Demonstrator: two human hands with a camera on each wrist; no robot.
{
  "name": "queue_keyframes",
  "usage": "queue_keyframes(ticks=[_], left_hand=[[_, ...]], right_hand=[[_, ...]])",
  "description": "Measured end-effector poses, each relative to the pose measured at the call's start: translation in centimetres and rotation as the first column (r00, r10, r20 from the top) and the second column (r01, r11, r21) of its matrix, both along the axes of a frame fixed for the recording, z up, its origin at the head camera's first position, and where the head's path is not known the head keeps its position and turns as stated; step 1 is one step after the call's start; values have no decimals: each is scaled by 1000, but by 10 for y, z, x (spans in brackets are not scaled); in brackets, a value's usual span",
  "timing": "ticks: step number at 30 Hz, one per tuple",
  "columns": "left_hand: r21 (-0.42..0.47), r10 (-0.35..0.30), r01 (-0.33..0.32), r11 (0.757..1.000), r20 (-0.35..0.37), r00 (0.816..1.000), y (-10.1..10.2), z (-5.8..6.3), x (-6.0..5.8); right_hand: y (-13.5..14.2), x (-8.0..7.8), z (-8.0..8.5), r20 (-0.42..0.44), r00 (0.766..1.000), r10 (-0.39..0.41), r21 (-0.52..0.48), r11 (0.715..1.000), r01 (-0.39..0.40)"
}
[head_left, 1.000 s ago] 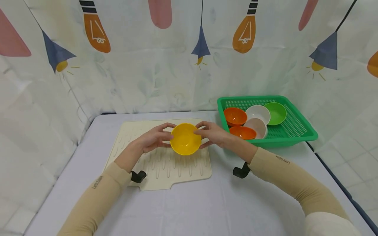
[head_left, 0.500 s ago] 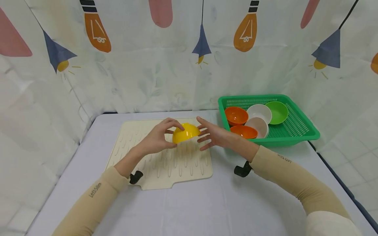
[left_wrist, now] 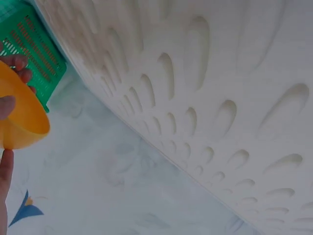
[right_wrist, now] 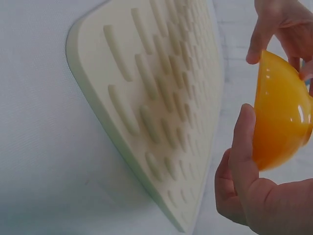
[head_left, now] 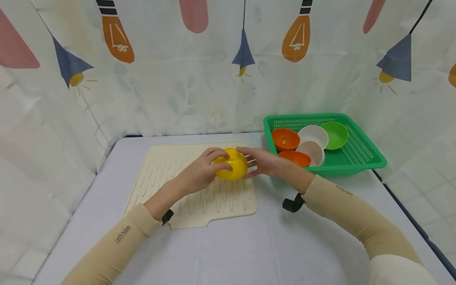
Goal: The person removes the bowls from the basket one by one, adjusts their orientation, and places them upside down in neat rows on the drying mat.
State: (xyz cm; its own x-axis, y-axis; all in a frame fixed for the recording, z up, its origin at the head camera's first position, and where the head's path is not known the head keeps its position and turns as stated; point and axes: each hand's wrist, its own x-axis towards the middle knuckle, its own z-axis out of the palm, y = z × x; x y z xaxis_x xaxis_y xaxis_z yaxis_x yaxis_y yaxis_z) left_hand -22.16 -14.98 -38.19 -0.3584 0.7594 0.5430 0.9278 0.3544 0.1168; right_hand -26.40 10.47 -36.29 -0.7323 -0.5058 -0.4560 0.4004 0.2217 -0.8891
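Note:
A glossy yellow bowl (head_left: 239,165) is held over the ridged cream drying mat (head_left: 199,213), tilted with its base upward. My left hand (head_left: 199,171) grips it from the left, thumb and fingers spread over its outside around the base. At the right side my right hand (head_left: 265,161) cups the edge, thumb up top and fingers below. In the right wrist view a bent digit of the right hand (right_wrist: 274,205) lies against the rim of the yellow bowl (right_wrist: 281,117). The left wrist view cuts off most of the yellow bowl (left_wrist: 24,120).
A green slotted basket (head_left: 360,164) stands at the back right, near the right forearm. Inside are orange bowls (head_left: 285,139), white or pale bowls (head_left: 313,135) and a light green bowl (head_left: 335,135). A white cloth (head_left: 242,249) covers the table; a printed curtain (head_left: 206,95) hangs behind.
The yellow bowl has turned from opening toward me to base up. The left hand shifted right over its outside. The right hand's fingers loosened, spread, then came back to the bowl's edge.

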Motion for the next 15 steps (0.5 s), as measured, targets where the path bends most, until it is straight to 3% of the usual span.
queue_keyframes(ticks=[4,9,12,15], left_hand=[[-52,-3,-2,999,-90,996,4,-2,2],[-99,-2,-10,995,-125,992,5,-5,3],[-91,9,-18,996,-95,995,5,-6,3],[-53,50,-49,997,14,999,5,-6,4]], right_hand=[[1,0,0,-13,1000,0,33,999,0],[2,1,0,-13,1000,-8,45,999,9],[2,0,-1,-27,999,-18,53,998,19],[2,0,-2,-44,999,-27,61,998,30]])
